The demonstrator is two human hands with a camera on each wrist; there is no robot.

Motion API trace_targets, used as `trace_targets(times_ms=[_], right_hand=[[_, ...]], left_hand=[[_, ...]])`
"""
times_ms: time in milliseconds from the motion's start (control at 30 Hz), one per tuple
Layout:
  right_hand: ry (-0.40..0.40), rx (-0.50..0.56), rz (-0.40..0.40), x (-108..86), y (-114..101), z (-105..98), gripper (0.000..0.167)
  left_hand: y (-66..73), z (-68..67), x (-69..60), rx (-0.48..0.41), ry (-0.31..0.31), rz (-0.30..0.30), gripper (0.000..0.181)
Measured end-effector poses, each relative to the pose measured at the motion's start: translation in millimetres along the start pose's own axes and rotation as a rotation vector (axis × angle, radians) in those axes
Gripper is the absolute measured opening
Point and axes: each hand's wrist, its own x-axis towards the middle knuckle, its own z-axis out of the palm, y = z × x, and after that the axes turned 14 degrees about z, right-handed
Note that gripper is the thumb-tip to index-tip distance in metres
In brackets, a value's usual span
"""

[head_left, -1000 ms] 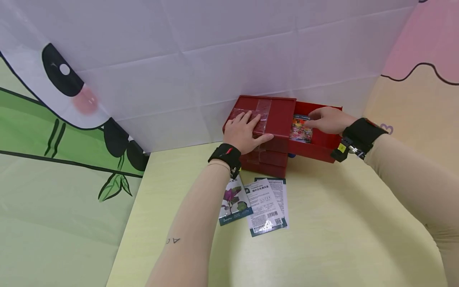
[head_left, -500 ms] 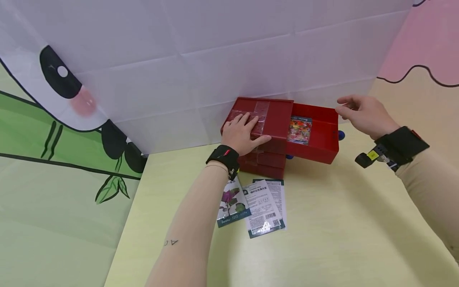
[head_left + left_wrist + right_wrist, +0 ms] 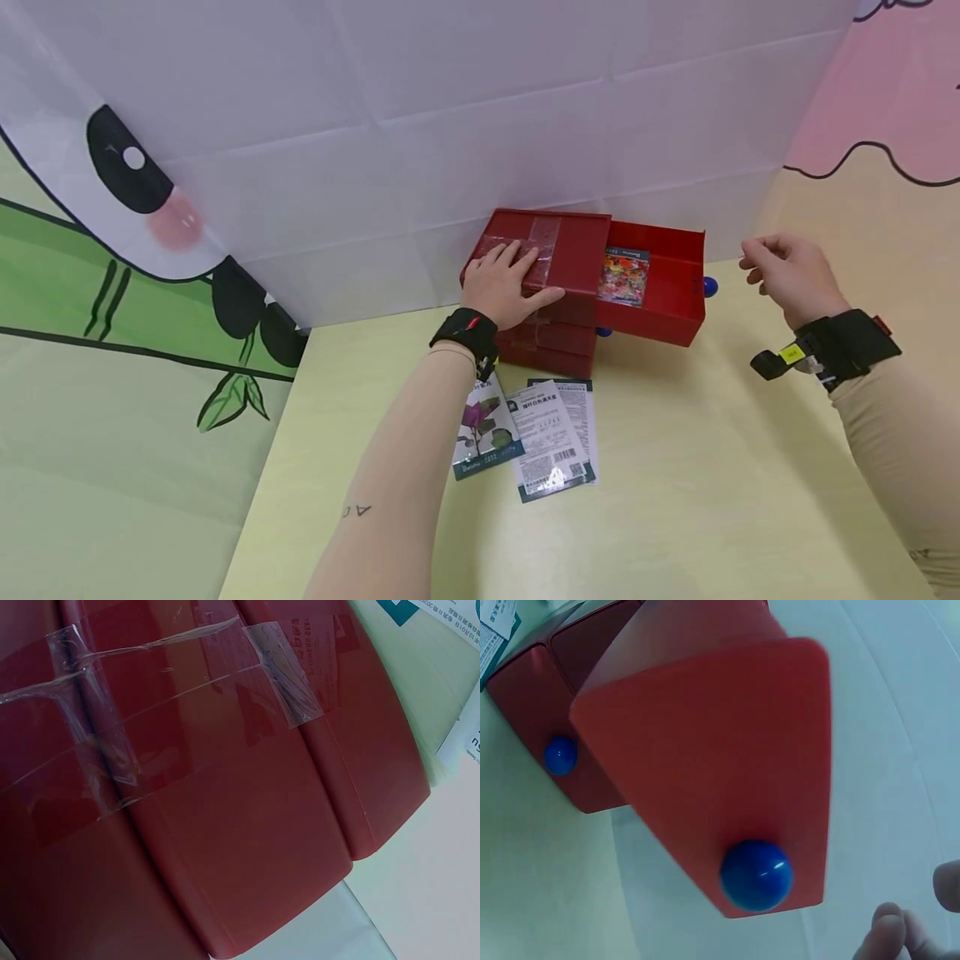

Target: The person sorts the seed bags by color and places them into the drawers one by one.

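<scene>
My left hand (image 3: 502, 287) lies with spread fingers on top of a red drawer box (image 3: 573, 250), over its clear tape. The top drawer (image 3: 652, 323) is pulled out to the right, and a packet with a colourful flower picture (image 3: 624, 277) lies inside it. To the right of the drawer's blue knob (image 3: 710, 287), my right hand (image 3: 797, 279) is in the air with bent fingers, holding nothing and touching nothing. The right wrist view shows the drawer front (image 3: 727, 750) with its blue knob (image 3: 756, 875), and fingertips (image 3: 889, 922) apart from it.
In front of the box, a packet with a purple flower (image 3: 487, 429) and two printed packets (image 3: 551, 442) lie on the pale table (image 3: 675, 500). A printed cloth (image 3: 420, 125) hangs behind the box.
My right hand has come out of the drawer and moved right, past the knob, then slightly down. The flower packet stays in the drawer. My left hand keeps its place on the box.
</scene>
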Motion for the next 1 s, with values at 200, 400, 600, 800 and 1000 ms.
trace_targets(times_ms=[200,400,600,800,1000], right_hand=[[-0.049,0.039,0.082,5.8,24.2,9.7,0.066],[-0.140,0.008,0.124,11.2,41.0,22.6,0.088],[-0.219,0.020,0.142,11.7,50.2,31.8,0.088],[-0.249,0.100,0.126,9.8,49.3,37.5,0.083],[-0.229,0.147,0.102,10.0,46.7,40.0,0.076]], left_hand=[[0.1,2.5,0.2,0.005,-0.004,-0.004,0.089],[0.4,2.2,1.2,0.001,-0.006,-0.006,0.089],[0.5,0.8,1.2,0.001,-0.008,-0.007,0.088],[0.1,1.1,0.9,0.002,-0.002,-0.004,0.088],[0.2,2.0,1.4,0.003,-0.001,-0.003,0.088]])
